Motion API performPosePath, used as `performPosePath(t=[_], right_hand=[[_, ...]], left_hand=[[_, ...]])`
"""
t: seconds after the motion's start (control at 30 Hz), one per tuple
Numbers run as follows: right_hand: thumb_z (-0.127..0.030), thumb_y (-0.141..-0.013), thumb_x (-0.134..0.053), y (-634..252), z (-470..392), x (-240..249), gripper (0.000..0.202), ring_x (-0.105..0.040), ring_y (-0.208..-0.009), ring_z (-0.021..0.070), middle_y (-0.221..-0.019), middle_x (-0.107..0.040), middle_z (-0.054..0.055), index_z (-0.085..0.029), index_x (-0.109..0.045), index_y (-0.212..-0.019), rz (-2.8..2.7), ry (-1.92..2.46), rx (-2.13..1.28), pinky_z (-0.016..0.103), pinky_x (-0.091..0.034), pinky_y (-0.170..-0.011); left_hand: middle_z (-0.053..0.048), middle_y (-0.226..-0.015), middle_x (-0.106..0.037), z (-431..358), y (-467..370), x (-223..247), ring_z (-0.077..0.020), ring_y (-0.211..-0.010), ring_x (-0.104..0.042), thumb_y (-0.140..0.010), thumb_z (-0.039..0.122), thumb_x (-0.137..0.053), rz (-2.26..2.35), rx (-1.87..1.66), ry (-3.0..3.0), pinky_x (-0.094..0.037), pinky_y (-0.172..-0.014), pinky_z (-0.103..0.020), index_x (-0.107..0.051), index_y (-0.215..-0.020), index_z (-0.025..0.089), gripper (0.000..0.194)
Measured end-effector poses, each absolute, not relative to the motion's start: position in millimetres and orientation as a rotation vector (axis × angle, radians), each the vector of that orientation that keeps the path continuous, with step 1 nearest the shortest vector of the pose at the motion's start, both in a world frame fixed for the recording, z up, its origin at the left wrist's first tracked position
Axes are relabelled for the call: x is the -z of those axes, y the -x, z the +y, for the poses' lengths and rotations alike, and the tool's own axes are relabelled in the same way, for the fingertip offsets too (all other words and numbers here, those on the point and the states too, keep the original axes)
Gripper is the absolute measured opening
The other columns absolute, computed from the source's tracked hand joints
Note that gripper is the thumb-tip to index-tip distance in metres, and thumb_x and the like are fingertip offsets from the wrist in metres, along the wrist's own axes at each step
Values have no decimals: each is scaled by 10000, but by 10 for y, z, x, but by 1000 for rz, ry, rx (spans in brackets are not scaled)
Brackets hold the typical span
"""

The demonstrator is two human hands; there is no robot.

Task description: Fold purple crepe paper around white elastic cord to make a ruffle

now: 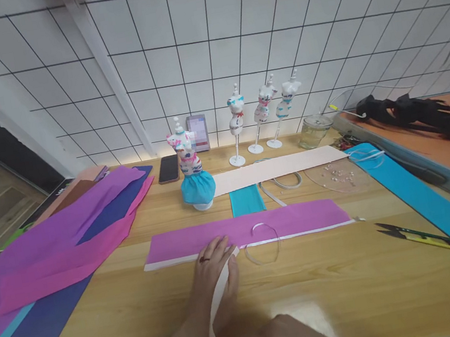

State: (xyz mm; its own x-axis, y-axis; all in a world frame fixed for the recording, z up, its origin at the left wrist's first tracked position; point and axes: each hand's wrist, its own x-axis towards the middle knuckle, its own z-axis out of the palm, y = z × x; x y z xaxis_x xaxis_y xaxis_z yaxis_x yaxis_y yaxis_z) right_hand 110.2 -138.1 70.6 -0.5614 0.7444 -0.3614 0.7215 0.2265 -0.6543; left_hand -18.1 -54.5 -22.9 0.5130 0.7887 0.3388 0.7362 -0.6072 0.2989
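Purple strip (295,219) lies flat on wood table (344,298), L hand (211,269) on its near edge, L of the strip's middle. White edging (318,230) runs along that edge, both sides of the grip.

L hand: palm down, fingers close tog., tips on strip; white tape (218,297) comes from betw. thumb & index, runs back twd the wearer. Can't tell if it's pinched or just lies there. R hand (276,336): low, nearer the wearer, blurred, close to tape; can't tell if its grip is wide or narrow, or what it holds.

Just R of L grip: thin ribbon loop (277,235), partly over strip. Beyond grip: teal cloth (247,201), pale pink strip (281,166), dress form (188,154) in blue skirt (198,188), phone (168,169). Farther, to R: 3 more small forms (236,114) upright on white stands, then glass jar (315,131). R of grip, well apart: yellow-handled snips (429,238), touching long blue strip (442,217); beads (339,174) a bit farther out. L of grip: overlapping coloured sheets (88,233), purple, pink, dk blue.
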Motion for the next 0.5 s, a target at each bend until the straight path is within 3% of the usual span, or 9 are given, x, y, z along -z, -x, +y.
performPosePath(t=[0.07,0.13,0.23,0.33,0.5], right_hand=[[-276,-830,-522,-1259,-1314,-763,134,-560,-563,100,-704,-664,-41,-233,-644,-796,-2254,1475,-1244,179,-338,-456],[-305,-899,-425,-1423,-1227,-737,245,-577,-649,128,-736,-650,-7,-213,-631,-806,-2113,1606,-976,210,-402,-572],[-278,-884,-473,-1589,-1084,-555,173,-579,-801,190,-875,-625,62,-188,-621,-894,-2094,1754,-570,290,-427,-709],[-220,-863,-508,-1617,-980,-350,123,-570,-807,201,-872,-602,76,-174,-622,-852,-2224,1769,-450,304,-432,-720],[-212,-899,-459,-1638,-953,-235,212,-580,-789,193,-801,-619,63,-171,-626,-776,-2239,1835,-461,286,-424,-712]], left_hand=[[-60,-1229,-584,-544,189,207,-234,-1176,-485,-892,183,-313,1306,-679,-2632,-424,-957,-430,-615,-1120,189,379],[-59,-1235,-579,-553,185,165,-229,-1182,-481,-893,190,-315,1306,-688,-2615,-429,-956,-425,-610,-1128,193,378],[-53,-1248,-569,-582,167,90,-221,-1191,-474,-895,187,-327,1321,-695,-2595,-426,-964,-418,-592,-1156,203,372],[-51,-1253,-565,-600,161,67,-226,-1193,-472,-891,170,-336,1316,-690,-2626,-423,-965,-421,-588,-1161,210,371],[-49,-1249,-569,-513,210,309,-238,-1186,-478,-876,156,-342,1261,-728,-2766,-440,-935,-425,-582,-1168,233,385]])
